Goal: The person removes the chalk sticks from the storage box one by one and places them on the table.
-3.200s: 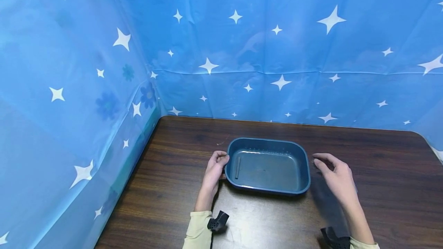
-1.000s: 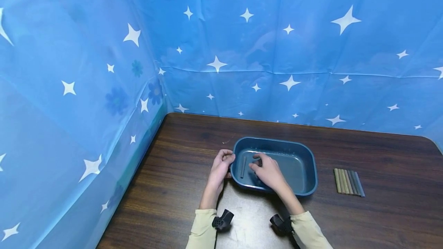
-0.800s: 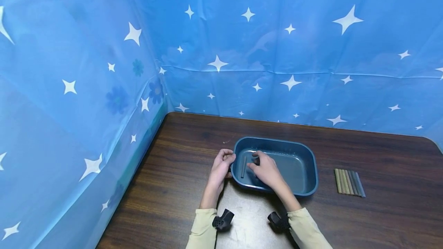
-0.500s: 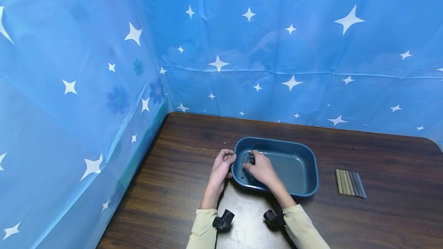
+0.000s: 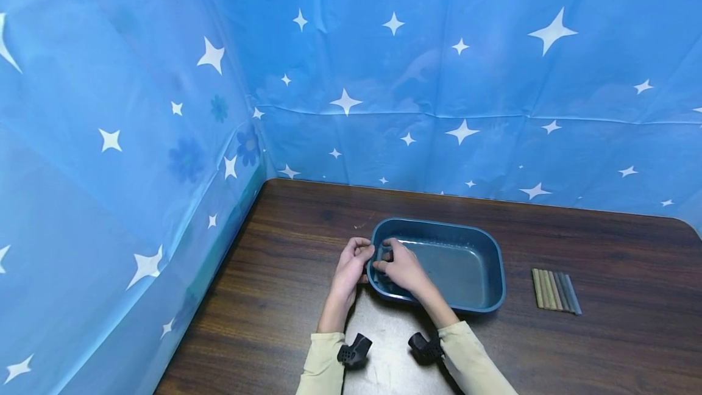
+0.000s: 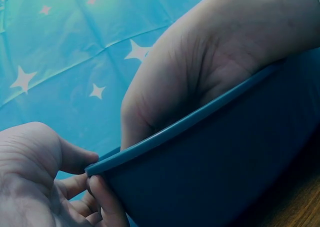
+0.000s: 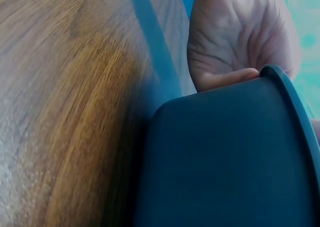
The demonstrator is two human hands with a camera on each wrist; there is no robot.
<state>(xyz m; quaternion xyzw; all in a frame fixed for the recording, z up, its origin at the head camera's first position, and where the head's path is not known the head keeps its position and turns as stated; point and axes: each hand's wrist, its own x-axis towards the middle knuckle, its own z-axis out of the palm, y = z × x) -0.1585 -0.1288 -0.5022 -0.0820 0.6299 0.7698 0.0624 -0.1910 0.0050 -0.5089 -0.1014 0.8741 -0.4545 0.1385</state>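
Observation:
A dark blue plastic bin [image 5: 456, 270] with rounded corners stands mid-table. My left hand [image 5: 347, 270] grips its left rim; in the left wrist view the thumb [image 6: 75, 156] and curled fingers [image 6: 107, 199] pinch the rim corner. The right wrist view also shows this left hand [image 7: 240, 34] beyond the bin's wall. My right hand [image 5: 404, 270] reaches over the front rim into the bin's left end, thumb and index finger bent towards each other. Its fingertips cover the place where a thin dark stick lay. Whether they hold the stick is hidden.
Several short round sticks [image 5: 556, 291], olive to grey-blue, lie side by side on the brown wooden table [image 5: 620, 334], right of the bin. A blue curtain [image 5: 351, 66] with white stars rises along the back and left. A black wrist camera [image 5: 355, 351] sits at each sleeve.
My right hand has come from beside the bin's right end to inside its left end, sliding left over the stick. The row of sticks is uncovered. My left hand keeps its grip on the rim.

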